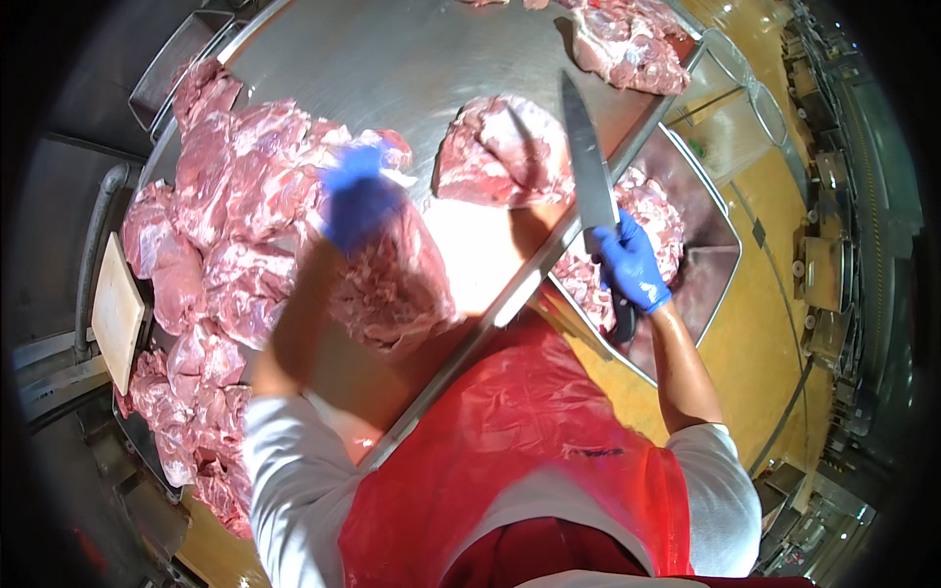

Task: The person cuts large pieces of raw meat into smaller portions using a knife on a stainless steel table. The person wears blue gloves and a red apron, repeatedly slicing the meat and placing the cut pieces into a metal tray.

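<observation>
My left hand (358, 201), blue-gloved and smeared by motion, is over a large piece of raw pink meat (387, 279) at the middle left; its fingers are unclear. My right hand (632, 260), also blue-gloved, grips a long knife (588, 147), blade pointing away from me, above a steel bin of meat pieces (647, 211). A second meat piece (500, 147) rests on a bright white patch (480, 250), probably a board, beside the blade. A large pile of meat (235, 216) covers the table's left side.
The steel table (333, 49) has a raised front edge running diagonally. More meat (622, 44) sits at the far right corner. A cream board (116, 309) stands at the left, near a steel container (176, 69). Yellow floor (765, 343) and a row of steel equipment (823, 274) are at right.
</observation>
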The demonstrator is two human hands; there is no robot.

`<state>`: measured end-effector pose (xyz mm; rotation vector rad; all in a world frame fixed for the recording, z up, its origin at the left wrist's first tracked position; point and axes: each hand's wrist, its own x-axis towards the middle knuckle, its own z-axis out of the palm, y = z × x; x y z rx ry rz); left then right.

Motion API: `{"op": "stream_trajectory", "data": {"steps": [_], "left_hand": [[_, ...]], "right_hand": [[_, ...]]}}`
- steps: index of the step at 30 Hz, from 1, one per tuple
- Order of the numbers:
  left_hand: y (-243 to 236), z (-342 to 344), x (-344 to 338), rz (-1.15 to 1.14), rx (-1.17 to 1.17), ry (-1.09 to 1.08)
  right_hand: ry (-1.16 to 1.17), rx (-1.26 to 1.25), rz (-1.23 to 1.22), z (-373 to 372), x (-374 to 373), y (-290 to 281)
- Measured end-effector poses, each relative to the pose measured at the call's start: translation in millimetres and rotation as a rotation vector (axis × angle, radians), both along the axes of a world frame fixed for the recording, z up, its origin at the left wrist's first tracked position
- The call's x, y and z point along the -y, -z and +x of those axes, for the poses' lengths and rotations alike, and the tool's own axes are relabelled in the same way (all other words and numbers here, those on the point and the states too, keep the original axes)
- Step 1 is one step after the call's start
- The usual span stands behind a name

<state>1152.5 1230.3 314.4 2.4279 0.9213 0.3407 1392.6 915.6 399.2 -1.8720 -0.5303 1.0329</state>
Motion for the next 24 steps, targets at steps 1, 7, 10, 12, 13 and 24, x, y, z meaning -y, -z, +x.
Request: {"op": "stream_trajectory", "data": {"steps": [1, 7, 10, 12, 13, 24], "left_hand": [[26.0, 9.0, 51.1, 0.041, 0.326, 0.173], [119.1, 152.5, 141.2, -1.845, 0.870, -0.426], [123.7, 145.5, 83.2, -1.808, 0.924, -0.403], [116.9, 108.3, 65.7, -1.557, 1.019, -0.286], [96.0, 93.4, 63.0, -1.329, 0.940, -0.265], [32.6, -75.1, 195.4, -0.221, -0.299, -0.738]], "right_hand": [[-0.051, 0.070, 0.061, 38.7, 2.7, 20.4], [0.144, 0.280, 0.202, 180.9, -103.5, 162.2], [0.022, 0.206, 0.338, 141.3, -199.7, 180.6], [-0.060, 0.110, 0.312, 135.3, -244.9, 171.2], [-0.074, 0.088, 0.300, 145.0, -258.7, 160.3], [-0.330, 0.058, 0.270, 57.4, -132.3, 157.8]]}}
